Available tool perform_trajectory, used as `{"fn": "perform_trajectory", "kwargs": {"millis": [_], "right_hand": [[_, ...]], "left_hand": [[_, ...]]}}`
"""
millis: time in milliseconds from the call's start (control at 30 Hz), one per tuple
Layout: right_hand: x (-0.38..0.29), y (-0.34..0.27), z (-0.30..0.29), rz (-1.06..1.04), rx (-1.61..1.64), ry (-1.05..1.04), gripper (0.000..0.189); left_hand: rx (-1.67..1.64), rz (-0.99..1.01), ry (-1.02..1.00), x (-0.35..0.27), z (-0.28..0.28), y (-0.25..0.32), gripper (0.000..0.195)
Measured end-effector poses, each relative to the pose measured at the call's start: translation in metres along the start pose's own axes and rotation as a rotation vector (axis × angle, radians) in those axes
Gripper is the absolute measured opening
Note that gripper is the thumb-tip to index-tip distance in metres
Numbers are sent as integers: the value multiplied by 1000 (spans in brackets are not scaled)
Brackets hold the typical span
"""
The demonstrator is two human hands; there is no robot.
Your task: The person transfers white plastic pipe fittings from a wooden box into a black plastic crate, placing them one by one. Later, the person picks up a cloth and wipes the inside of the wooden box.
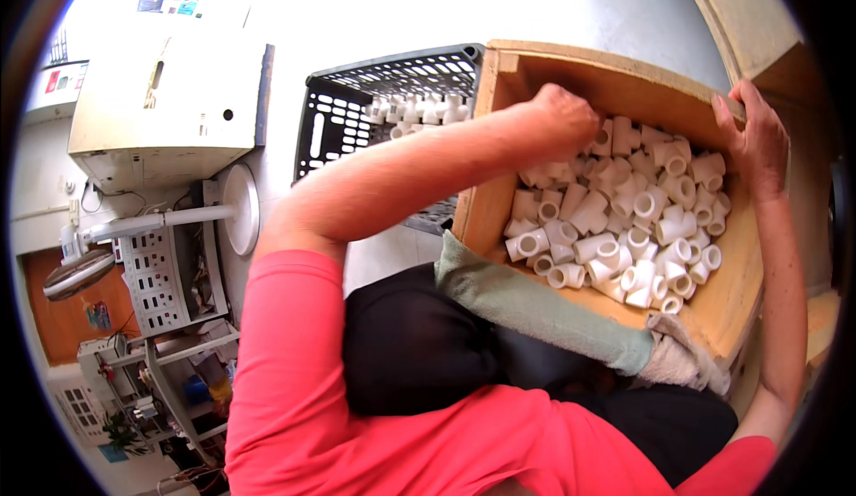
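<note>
A wooden box stands before me, with many white plastic pipe fittings heaped inside, mostly tees. My left hand is curled over the far left part of the heap, inside the box; its fingertips are hidden, so whether it holds a fitting cannot be told. At the far right corner, my right hand grips the box's rim, thumb towards the inside. Left of the box is a black plastic crate with more white fittings lined up in it, partly covered by my left forearm.
A green cloth and a beige cloth drape the box's near edge, against my legs. Wooden boards or furniture stand at upper right. A pale cabinet, a white round-based stand and shelving are at left.
</note>
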State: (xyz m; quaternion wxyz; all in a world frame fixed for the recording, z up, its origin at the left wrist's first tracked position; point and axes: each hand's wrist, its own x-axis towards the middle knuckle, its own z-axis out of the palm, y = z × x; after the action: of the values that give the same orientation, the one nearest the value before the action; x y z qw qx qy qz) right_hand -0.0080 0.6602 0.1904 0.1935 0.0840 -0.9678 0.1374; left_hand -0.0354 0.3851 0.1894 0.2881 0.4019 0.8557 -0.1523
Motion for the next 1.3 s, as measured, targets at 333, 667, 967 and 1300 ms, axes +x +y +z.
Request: {"fn": "perform_trajectory", "kwargs": {"millis": [333, 667, 967, 1300], "right_hand": [[-1, -6, -1, 9, -1, 4, 27], [0, -9, -1, 45, -8, -21, 25], [1, 2, 8, 28, -12, -50, 27], [-4, 11, 11, 76, 24, -113, 31]], "left_hand": [[-265, -303, 300, 71, 85, -4, 32], [-372, -73, 169, 20, 42, -6, 33], [-1133, 108, 97, -51, 9, -27, 46], [-1604, 318, 586, -150, 34, -100, 45]]}}
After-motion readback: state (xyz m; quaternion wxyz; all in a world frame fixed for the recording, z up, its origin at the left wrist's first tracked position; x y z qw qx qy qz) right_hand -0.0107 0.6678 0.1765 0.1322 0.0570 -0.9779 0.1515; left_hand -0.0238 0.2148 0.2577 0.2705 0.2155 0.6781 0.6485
